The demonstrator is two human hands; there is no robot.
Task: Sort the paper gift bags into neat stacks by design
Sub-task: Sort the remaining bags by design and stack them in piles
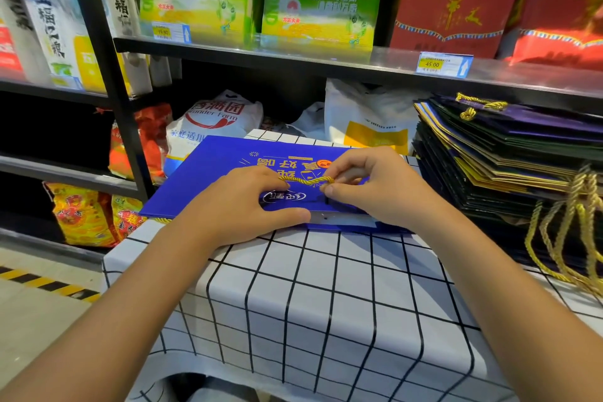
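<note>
1. Both forearms are reaching forward over the checked surface [326,287], and the hands are meeting on a blue gift bag [208,170] lying flat at its far end.
2. Left hand [241,206] is pinching one end of the gold cord handle [306,180] with curled fingers, thumb pressing along the bag's near edge.
3. Right hand [375,186] is pinching the other end, its fingers curled round the cord.
4. Between the two sets of fingers the cord is running left to right, parallel to the bag's long axis; most of the bag is spreading beyond and left of them.
5. Right of the right fingers, near them, a stack of dark purple bags [509,153] is sitting with its gold cords dangling, so the right hand is nearer that stack.
6. Judging by this, the handle is being tucked flat before the bag goes onto a pile.
</note>
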